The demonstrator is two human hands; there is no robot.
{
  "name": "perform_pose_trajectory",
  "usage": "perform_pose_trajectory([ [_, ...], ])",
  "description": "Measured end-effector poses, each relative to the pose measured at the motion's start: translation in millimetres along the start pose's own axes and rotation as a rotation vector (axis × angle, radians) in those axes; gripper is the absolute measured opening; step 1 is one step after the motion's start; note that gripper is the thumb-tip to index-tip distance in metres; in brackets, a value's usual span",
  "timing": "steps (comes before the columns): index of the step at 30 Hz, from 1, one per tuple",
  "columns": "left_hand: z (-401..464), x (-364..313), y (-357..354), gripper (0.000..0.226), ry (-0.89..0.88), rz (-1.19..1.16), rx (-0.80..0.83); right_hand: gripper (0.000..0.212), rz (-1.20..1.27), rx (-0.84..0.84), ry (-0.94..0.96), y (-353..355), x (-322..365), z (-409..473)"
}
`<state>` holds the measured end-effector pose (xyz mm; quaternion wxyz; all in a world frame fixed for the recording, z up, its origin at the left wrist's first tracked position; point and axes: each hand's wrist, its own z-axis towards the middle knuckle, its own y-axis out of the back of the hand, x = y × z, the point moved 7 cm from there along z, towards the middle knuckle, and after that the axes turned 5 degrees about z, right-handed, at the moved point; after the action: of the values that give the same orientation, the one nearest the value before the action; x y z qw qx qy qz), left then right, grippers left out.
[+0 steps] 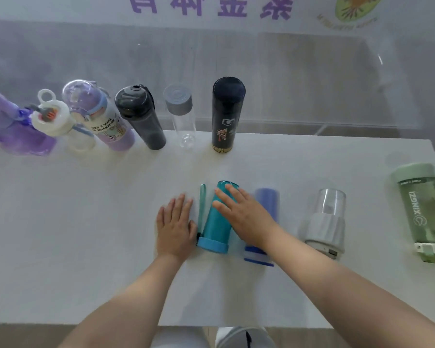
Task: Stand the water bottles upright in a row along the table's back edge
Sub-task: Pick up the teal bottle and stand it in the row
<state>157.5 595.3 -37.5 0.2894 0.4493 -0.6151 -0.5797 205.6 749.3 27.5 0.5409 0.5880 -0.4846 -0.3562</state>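
Observation:
A teal bottle (pixel 216 222) with a light blue cap lies on its side in the middle of the white table (pixel 86 222). My right hand (pixel 241 212) rests on top of it with fingers spread. My left hand (pixel 175 222) lies flat on the table just left of the bottle and its teal strap. Lying to the right are a blue bottle (pixel 266 204), partly hidden by my right arm, a clear bottle with a grey-white cap (pixel 325 222) and a green bottle (pixel 422 214). Several bottles stand along the back edge, among them a black flask (pixel 227 114), a clear bottle (pixel 182 116) and a dark grey bottle (pixel 140 116).
Further left in the back row stand a purple printed bottle (pixel 103 116), a white-lidded clear bottle (pixel 60 124) and a purple bottle (pixel 13 126). A translucent wall with purple lettering rises behind the table. The back edge to the right of the black flask holds no bottle.

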Motion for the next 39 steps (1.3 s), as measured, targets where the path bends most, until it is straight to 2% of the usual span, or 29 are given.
perform_pose_trajectory([
  [5,0.5,-0.2,-1.3,0.062,0.005,0.047,-0.019,0.071,0.044,-0.030,-0.089,9.6,-24.2,-4.6],
  [10,0.7,0.3,0.6,0.061,-0.001,0.040,-0.024,0.071,0.096,-0.057,-0.165,11.4,-41.0,-1.8],
  [13,0.4,-0.3,0.6,0.062,-0.009,0.032,-0.017,0.071,0.299,-0.146,-0.319,25.8,-59.7,-2.6],
  [20,-0.4,-0.7,2.6,0.059,0.013,0.012,-0.029,0.066,0.631,-0.201,-0.505,34.6,-97.8,-12.4],
  [23,-0.3,-1.0,4.2,0.058,0.018,-0.007,-0.048,0.062,0.771,-0.219,-0.649,26.6,-114.2,-17.5],
  [27,0.1,-0.1,3.2,0.058,0.023,-0.010,-0.047,0.072,0.942,-0.323,-0.815,8.1,-137.2,-32.4],
  [33,0.8,0.4,2.8,0.058,0.026,-0.038,-0.045,0.076,0.990,-0.484,-0.874,15.9,-158.5,-16.8],
  [39,1.3,1.9,1.7,0.057,0.024,-0.050,-0.037,0.077,0.965,-0.532,-0.891,29.4,-178.0,13.9],
])
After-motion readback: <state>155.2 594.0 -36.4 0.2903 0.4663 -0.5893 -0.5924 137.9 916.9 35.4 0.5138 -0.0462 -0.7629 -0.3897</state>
